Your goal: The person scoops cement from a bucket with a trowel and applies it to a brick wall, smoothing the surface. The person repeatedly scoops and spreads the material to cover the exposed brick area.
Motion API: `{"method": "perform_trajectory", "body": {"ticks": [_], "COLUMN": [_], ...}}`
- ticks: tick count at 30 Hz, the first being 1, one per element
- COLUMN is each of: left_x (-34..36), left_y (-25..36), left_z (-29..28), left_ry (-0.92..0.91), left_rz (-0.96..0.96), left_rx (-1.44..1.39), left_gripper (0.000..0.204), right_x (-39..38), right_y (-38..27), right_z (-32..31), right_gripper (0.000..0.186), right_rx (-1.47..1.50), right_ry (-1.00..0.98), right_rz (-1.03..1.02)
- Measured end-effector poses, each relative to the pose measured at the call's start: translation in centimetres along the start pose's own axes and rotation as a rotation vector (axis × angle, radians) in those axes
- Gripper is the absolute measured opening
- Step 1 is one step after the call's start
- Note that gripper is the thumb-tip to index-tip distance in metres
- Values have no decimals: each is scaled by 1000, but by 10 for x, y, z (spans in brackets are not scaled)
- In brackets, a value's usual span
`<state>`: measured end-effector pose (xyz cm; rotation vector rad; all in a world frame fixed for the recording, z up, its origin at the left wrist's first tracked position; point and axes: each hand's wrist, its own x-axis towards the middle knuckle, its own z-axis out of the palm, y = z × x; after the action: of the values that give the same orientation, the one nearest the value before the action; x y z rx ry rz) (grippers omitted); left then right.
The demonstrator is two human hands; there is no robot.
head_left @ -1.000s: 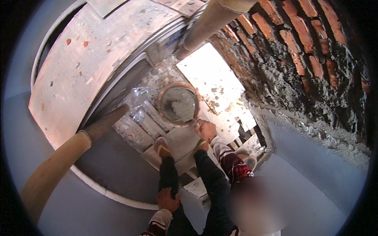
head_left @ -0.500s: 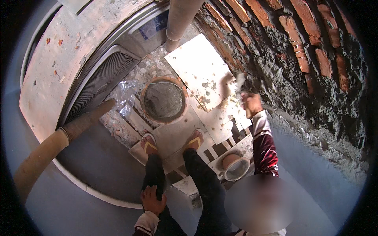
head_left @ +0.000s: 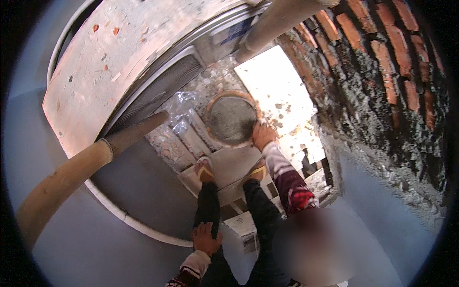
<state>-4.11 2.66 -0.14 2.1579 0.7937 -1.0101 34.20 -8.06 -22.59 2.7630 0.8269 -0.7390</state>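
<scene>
A round clay-coloured bowl (head_left: 210,106) holds wet grey mortar (head_left: 229,117) on the rubble-strewn floor in front of my feet. My right hand (head_left: 263,135) is closed at the bowl's right rim; what it grips is hidden. My left hand (head_left: 206,239) rests on my left leg, fingers apart, holding nothing. My feet, in yellow-strapped sandals, stand on a pale slab (head_left: 224,160) just short of the bowl.
A bright speckled board (head_left: 272,81) lies beside the bowl. A rough brick wall (head_left: 382,71) with patchy mortar rises at right. Two bamboo poles (head_left: 67,186) (head_left: 272,28) slant at left and top. A debris-covered ledge (head_left: 95,71) and finned metal unit (head_left: 162,86) border the left.
My right hand went out right toward the brick wall with a grey object half a second ago, and has come back to the bowl's rim. My left hand stays on my leg.
</scene>
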Motion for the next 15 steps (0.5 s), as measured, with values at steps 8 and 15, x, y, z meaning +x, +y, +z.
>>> {"method": "perform_trajectory", "body": {"ticks": [8,15], "left_x": [-7,-6], "left_y": [-16,-21], "left_z": [-5,0], "left_ry": [-53,-73], "left_rz": [-65,-34], "left_rx": [13,7], "left_gripper": [60,60], "right_x": [17,-47], "right_y": [-78,-21], "right_z": [43,34], "right_gripper": [37,35], "right_rx": [358,462], "right_ry": [-402,-158], "right_rz": [-57,16]}}
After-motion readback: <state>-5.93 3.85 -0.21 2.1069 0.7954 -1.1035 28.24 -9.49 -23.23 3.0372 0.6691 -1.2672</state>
